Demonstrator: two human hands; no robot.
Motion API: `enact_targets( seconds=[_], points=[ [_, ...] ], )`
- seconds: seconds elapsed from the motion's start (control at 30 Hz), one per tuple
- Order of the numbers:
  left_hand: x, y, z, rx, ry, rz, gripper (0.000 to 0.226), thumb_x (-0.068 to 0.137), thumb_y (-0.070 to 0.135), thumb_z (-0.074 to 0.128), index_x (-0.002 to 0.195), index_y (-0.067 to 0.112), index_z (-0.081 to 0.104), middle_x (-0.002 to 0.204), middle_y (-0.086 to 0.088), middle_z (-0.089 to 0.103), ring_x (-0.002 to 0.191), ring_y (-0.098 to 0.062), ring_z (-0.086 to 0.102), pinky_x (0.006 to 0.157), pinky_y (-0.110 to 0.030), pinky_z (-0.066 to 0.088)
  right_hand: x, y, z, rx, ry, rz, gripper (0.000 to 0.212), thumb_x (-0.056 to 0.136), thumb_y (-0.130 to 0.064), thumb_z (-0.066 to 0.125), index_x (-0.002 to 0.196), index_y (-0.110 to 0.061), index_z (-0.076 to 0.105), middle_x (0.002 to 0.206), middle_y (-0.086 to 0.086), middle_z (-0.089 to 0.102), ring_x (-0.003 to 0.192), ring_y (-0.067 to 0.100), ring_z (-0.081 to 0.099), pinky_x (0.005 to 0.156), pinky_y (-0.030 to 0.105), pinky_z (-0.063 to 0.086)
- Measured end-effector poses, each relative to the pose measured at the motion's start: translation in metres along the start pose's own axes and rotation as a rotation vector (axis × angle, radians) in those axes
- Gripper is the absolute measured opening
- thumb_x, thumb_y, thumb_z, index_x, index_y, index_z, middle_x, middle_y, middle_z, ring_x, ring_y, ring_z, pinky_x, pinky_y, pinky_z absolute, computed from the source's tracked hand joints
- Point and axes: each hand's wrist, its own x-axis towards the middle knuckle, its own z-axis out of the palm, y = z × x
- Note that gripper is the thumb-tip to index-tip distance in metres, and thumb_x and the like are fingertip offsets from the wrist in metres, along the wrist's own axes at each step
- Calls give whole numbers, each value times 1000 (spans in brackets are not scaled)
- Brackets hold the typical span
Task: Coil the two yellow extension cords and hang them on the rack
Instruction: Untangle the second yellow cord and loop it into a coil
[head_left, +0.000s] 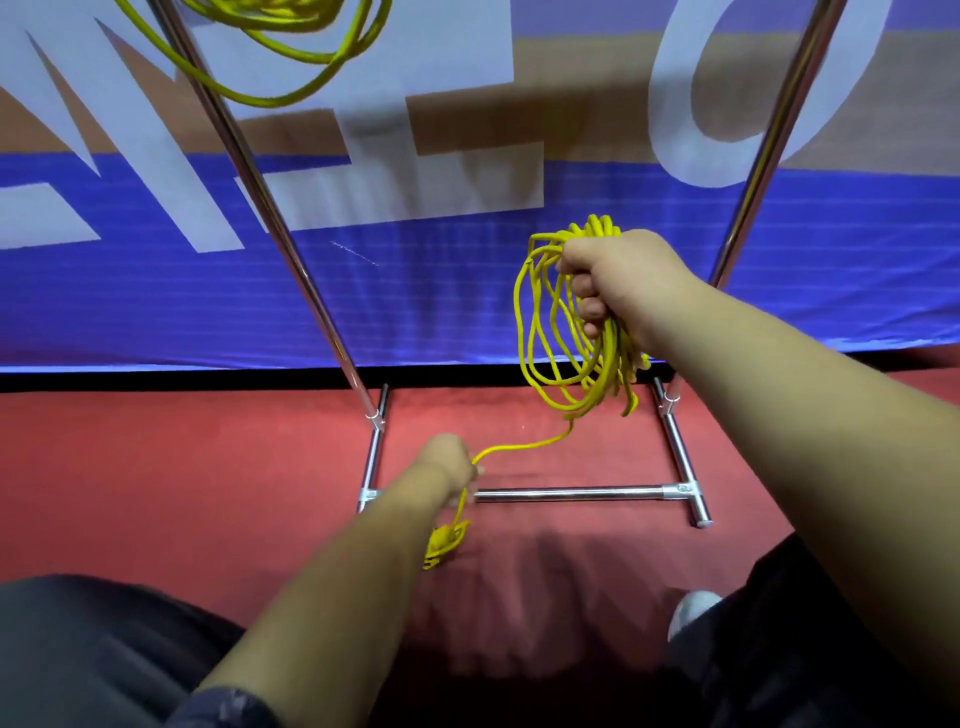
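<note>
Coiled cord (615, 358) hangs between rack posts (270, 208)

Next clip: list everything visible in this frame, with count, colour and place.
coiled cord: one, yellow, loops hanging from the right hand, centre right; its tail runs down to the left hand
plug end: one, yellow, dangling below the left hand
second cord: one, yellow, loops hanging top left by the rack's left upright; its support is out of frame
rack: one, chrome, two uprights on a floor base, centre
banner: one, blue with white and tan shapes, behind the rack
carpet: red, floor
shoe: one, pale, lower right
trousers: dark, bottom corners
left hand: grips the tail, low centre
right hand: grips the coil's top, centre right
</note>
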Motion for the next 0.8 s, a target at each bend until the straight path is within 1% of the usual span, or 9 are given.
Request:
enact_targets(
  seconds=[0.03,0.13,0.23,0.33,0.43,0.5,0.63,0.73,0.8],
  points=[
    [-3,4,-18,-78,0,-21,24,99,16,69,78,10,59,65,-12,71,53,-25,69,53,-36,60,0,1,1,-7,5,-3,14,87,-12,60,75,-18,56,55,-2,40,43,15,35,48,29,39],
    [-22,20,-68,-278,-52,-56,16,102,7,63,87,3,57,77,-24,73,58,-30,72,51,-40,61,0,3,4,-19,16,-4,22,87,-10,59,70,-20,50,56,0,36,41,16,33,47,29,37],
    [-45,36,-108,-326,-103,-26,16,102,7,62,92,-5,65,68,-15,74,54,-18,72,55,-35,64,-1,3,9,-30,12,-13,20,87,-10,59,72,-20,49,56,0,36,40,17,33,46,28,37],
    [-71,56,-143,-453,-133,-39,15,102,7,61,100,-6,66,68,-12,75,55,-15,73,52,-28,62,-2,4,15,-42,-2,-24,24,88,-10,60,69,-19,48,56,2,37,41,18,34,44,28,37],
    [-98,76,-167,-679,-145,-63,12,103,6,59,107,-4,63,72,-15,75,60,-18,75,65,-31,64,-4,6,23,-63,-39,-38,27,87,-9,61,67,-19,46,54,2,37,41,18,34,44,28,36],
    [-115,88,-176,-827,-150,-41,8,104,4,56,105,-3,60,68,-14,74,59,-18,75,64,-33,64,-5,8,27,-88,-63,-54,28,88,-8,61,66,-18,46,53,2,38,41,19,36,44,28,37],
    [-137,99,-181,-1014,-140,7,18,108,6,49,94,0,58,62,-11,71,52,-15,72,51,-26,61,-11,10,35,-213,-76,-98,26,91,-11,63,67,-13,53,49,2,49,41,20,45,42,24,42],
    [-139,99,-180,-1146,-70,70,15,107,8,52,101,-1,61,79,-12,71,56,-13,73,49,-24,59,-15,12,40,-285,-132,-125,20,95,-15,66,75,-10,62,52,1,61,39,14,53,41,19,41],
    [-141,99,-182,-1235,-61,86,15,108,8,51,100,1,62,79,-11,71,56,-13,74,48,-23,59,-15,15,44,-280,-194,-136,12,96,-14,67,87,-7,68,60,0,70,49,14,59,47,23,46]
  ],
)
